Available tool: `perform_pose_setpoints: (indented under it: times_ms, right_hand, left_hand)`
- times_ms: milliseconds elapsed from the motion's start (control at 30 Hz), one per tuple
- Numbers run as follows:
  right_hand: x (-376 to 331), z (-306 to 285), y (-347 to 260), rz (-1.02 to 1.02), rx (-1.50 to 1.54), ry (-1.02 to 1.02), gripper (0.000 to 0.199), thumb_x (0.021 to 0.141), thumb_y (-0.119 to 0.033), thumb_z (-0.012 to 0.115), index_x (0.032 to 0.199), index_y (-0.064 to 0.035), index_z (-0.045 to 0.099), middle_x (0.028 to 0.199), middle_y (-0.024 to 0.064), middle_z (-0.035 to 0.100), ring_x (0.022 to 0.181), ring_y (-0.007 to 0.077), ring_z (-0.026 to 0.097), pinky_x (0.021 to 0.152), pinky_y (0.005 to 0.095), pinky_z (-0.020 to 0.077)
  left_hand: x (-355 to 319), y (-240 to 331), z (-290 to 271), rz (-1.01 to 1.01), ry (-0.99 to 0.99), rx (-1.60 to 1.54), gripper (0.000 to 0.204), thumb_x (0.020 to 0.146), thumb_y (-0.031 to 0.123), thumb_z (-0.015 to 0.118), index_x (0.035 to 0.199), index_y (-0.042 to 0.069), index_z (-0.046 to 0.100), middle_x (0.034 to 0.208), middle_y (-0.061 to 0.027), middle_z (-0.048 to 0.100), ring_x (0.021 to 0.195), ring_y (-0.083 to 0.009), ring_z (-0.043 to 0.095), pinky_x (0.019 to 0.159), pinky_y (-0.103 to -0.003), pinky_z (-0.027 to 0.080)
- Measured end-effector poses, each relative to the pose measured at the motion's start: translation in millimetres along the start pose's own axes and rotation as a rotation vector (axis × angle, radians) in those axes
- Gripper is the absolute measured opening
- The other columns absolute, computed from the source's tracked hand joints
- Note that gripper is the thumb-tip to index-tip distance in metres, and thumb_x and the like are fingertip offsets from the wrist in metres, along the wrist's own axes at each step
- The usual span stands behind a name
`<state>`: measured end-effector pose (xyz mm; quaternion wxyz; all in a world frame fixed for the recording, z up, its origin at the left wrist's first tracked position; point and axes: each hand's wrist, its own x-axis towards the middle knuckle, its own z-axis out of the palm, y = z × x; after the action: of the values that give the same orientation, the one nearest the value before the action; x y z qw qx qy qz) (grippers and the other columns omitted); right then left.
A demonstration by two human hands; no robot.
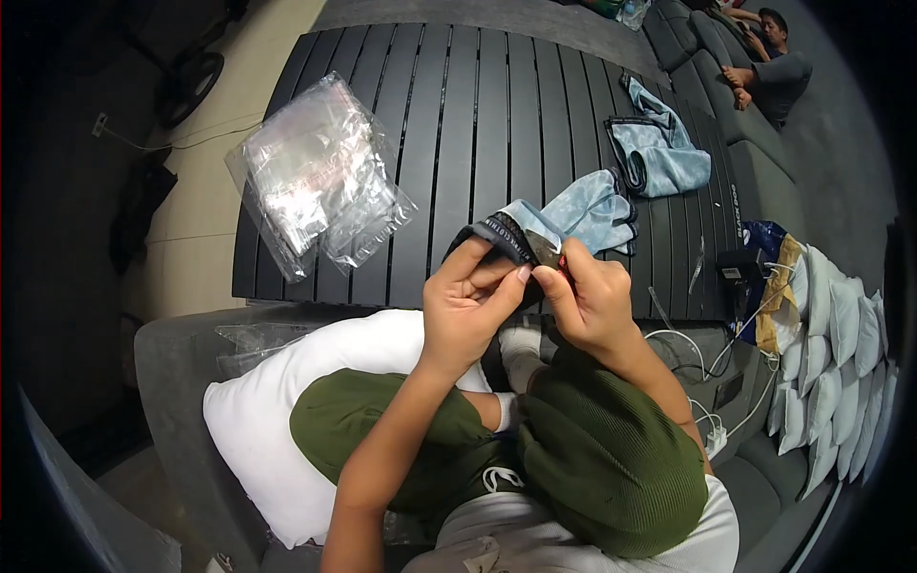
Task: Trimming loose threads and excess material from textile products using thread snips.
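Observation:
My left hand (465,304) and my right hand (585,298) meet over my lap, both pinching the dark waistband end of a light blue tie-dye garment (573,215). The garment trails away from my fingers onto the black slatted table (458,115). A small tag sits between my thumbs at the band. A second light blue garment (659,153) lies flat farther back on the table, to the right.
A pile of clear plastic bags (315,181) rests on the table's left side. A white pillow (277,420) lies by my left leg. Stacked white packets (841,353), cables and a small dark device (740,272) sit at right. Another person (769,57) sits on the grey sofa far back.

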<state>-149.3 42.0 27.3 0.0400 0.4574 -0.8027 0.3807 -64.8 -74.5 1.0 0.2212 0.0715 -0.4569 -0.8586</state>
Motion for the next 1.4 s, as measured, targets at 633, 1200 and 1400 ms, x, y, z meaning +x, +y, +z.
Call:
perform_pose_setpoints:
  times_ms: [633,1200,1400]
  right_hand:
    - [-10.5,2.1,7.8,0.159,0.137,0.027,0.027,0.084,-0.019,0.051,0.065,-0.0024,0.042,0.046,0.0071,0.038,0.036,0.0167,0.042,0.038,0.0271,0.0289]
    - [-5.1,-61.7,157.5,0.747,0.172,-0.326,0.03,0.088,-0.029,0.043,0.1,-0.0055,0.056,0.052,-0.0007,0.045,0.04,0.0035,0.039,0.035,0.0189,0.0288]
    - [-23.1,-87.3,187.5,1.014,0.136,-0.078,0.023,0.086,-0.02,0.046,0.1,-0.0045,0.056,0.051,-0.0025,0.048,0.037,0.0033,0.037,0.032,0.0187,0.025]
  left_hand:
    - [7.0,6.3,-2.7,0.004,0.102,-0.136,0.036,0.079,-0.006,0.055,0.113,-0.004,0.045,0.095,-0.0107,0.061,0.085,-0.0101,0.057,0.074,-0.021,0.046]
    - [28.1,17.3,-25.9,-0.124,0.282,-0.129,0.023,0.083,0.008,0.055,0.105,0.002,0.05,0.094,-0.0012,0.056,0.085,-0.0071,0.052,0.077,-0.022,0.042]
    - [28.7,26.7,-34.2,-0.259,0.322,-0.218,0.018,0.082,0.008,0.056,0.099,0.003,0.054,0.087,-0.0009,0.058,0.08,-0.0077,0.055,0.073,-0.022,0.043]
